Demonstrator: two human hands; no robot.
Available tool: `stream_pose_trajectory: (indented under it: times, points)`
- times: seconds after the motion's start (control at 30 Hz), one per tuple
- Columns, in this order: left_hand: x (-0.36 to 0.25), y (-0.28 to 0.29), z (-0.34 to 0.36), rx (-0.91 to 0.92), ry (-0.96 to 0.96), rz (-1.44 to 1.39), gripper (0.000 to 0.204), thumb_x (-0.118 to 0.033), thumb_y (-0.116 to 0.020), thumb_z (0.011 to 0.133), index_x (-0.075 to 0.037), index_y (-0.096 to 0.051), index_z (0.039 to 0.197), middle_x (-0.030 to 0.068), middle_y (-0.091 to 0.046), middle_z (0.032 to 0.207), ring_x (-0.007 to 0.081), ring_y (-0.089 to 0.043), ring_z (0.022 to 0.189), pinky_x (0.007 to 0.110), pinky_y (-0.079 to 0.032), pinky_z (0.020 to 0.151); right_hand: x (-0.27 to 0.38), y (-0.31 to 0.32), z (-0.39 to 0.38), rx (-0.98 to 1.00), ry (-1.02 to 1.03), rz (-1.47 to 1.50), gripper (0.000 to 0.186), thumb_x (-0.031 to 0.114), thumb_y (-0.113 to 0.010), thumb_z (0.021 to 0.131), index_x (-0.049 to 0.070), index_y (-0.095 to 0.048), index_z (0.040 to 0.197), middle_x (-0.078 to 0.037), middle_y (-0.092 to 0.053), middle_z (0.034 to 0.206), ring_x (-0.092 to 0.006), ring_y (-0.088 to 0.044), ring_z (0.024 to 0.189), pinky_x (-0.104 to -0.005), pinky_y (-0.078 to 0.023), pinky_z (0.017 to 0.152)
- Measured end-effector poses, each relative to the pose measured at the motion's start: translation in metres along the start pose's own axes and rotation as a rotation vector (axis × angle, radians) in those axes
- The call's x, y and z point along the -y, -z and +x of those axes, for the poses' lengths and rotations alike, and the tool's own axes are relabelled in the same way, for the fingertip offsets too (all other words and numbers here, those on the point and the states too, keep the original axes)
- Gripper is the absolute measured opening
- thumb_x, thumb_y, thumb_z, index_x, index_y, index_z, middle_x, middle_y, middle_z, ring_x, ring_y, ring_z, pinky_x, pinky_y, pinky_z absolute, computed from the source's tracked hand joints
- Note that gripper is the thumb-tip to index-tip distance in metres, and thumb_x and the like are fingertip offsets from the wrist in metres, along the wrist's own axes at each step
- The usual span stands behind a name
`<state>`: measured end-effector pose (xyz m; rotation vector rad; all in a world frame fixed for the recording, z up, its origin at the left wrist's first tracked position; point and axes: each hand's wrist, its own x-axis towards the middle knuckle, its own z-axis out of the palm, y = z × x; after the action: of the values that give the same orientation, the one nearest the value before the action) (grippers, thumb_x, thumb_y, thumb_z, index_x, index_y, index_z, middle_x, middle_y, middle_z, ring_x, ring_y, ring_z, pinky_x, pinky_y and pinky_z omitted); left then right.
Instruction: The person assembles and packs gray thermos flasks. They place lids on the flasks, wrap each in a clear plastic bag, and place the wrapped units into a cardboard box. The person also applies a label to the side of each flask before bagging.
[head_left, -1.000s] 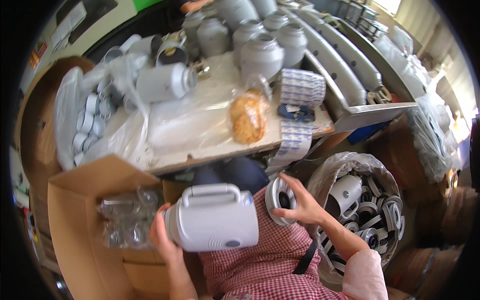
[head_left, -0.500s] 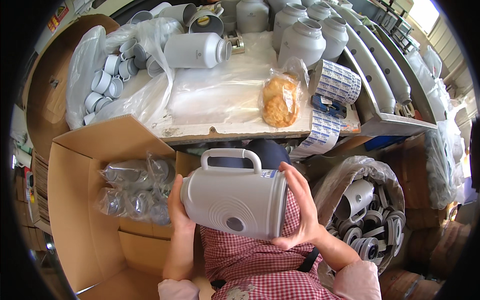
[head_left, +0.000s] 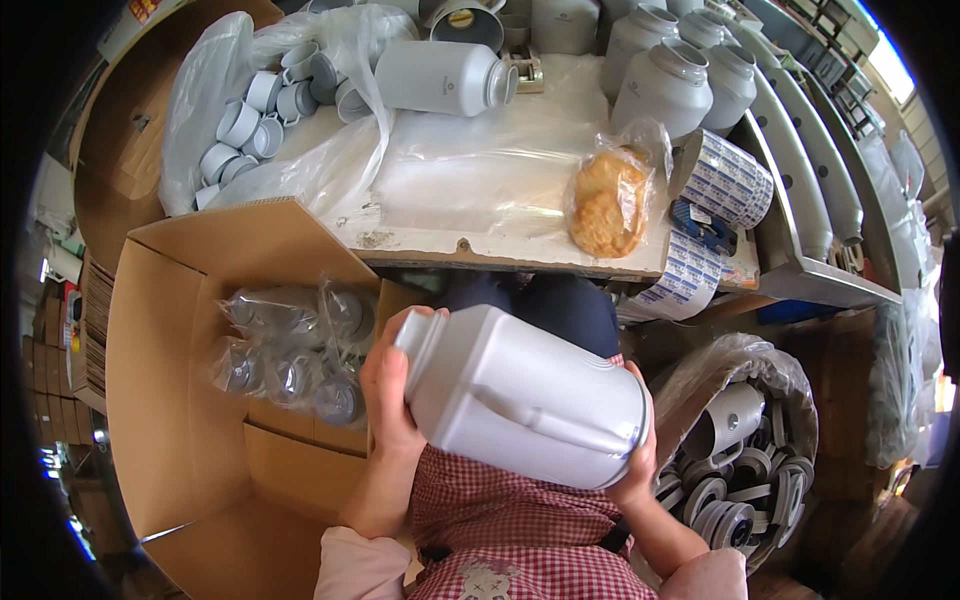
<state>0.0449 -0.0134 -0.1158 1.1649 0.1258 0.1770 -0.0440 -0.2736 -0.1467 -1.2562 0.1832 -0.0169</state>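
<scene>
I hold a light grey insulated jug (head_left: 540, 390) lengthwise over my lap, its neck end toward the left and slightly higher. My left hand (head_left: 392, 390) is wrapped round the neck end. At the base end, my right hand (head_left: 637, 470) grips the rim, with part of its fingers hidden by the jug. A smooth side with a raised moulded ridge faces up, and I cannot see the handle. Left of the jug, an open cardboard box (head_left: 175, 390) holds several clear-bagged round grey parts (head_left: 295, 345).
On the worktable (head_left: 480, 160) are a grey jug body (head_left: 440, 78) on its side, upright bodies (head_left: 660, 90), grey cups (head_left: 238, 125), bagged bread (head_left: 608, 205) and a label roll (head_left: 725, 180). A plastic-lined bin (head_left: 775, 365) of grey parts stands at the right.
The jug has been turned about its length, so its handle and round button no longer show. Its base end has dipped to the right. The view has shifted too.
</scene>
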Motion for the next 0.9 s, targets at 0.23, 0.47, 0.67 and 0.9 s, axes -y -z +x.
stream_pose_trajectory:
  times: [0.23,0.47,0.67,0.9]
  points:
    - [-0.008,0.013,0.002,0.355,-0.164,-0.062,0.039,-0.032,-0.075,0.093,-0.006,-0.056,0.070,0.0272,-0.062,0.129,0.0400,-0.066,0.122,0.052,-0.057,0.098,0.018,0.040,0.011,0.487,-0.663,0.062,0.106,0.073,-0.055,0.098,0.000,-0.020,0.166,-0.025,-0.035,0.166,-0.0358,-0.031,0.156,-0.0500,-0.023,0.128]
    - [0.023,0.019,0.017,-0.176,0.280,-0.341,0.053,-0.046,-0.050,0.107,0.000,-0.063,0.127,0.0128,-0.071,0.118,0.0236,-0.068,0.109,0.039,-0.054,0.097,0.021,0.020,0.042,0.424,0.198,-0.308,0.152,0.061,-0.097,0.064,0.010,0.000,0.169,-0.025,-0.012,0.173,-0.0438,-0.022,0.159,-0.0601,-0.025,0.125]
    - [0.029,0.026,0.008,-0.182,0.198,-0.291,0.050,-0.043,-0.050,0.108,0.001,-0.065,0.127,0.0120,-0.070,0.118,0.0226,-0.068,0.107,0.038,-0.054,0.095,0.026,0.011,0.046,0.362,0.522,-0.787,0.127,0.056,-0.091,0.075,0.006,-0.019,0.167,-0.027,-0.035,0.163,-0.0406,-0.041,0.148,-0.0556,-0.036,0.120]
    - [0.007,0.007,-0.010,0.049,-0.074,-0.057,0.049,-0.038,-0.051,0.106,0.006,-0.064,0.124,0.0203,-0.067,0.129,0.0285,-0.065,0.121,0.041,-0.053,0.102,0.012,0.028,0.031,0.278,-0.348,-0.067,0.096,0.057,-0.064,0.101,0.004,-0.019,0.167,-0.021,-0.045,0.156,-0.0292,-0.043,0.146,-0.0436,-0.030,0.123]
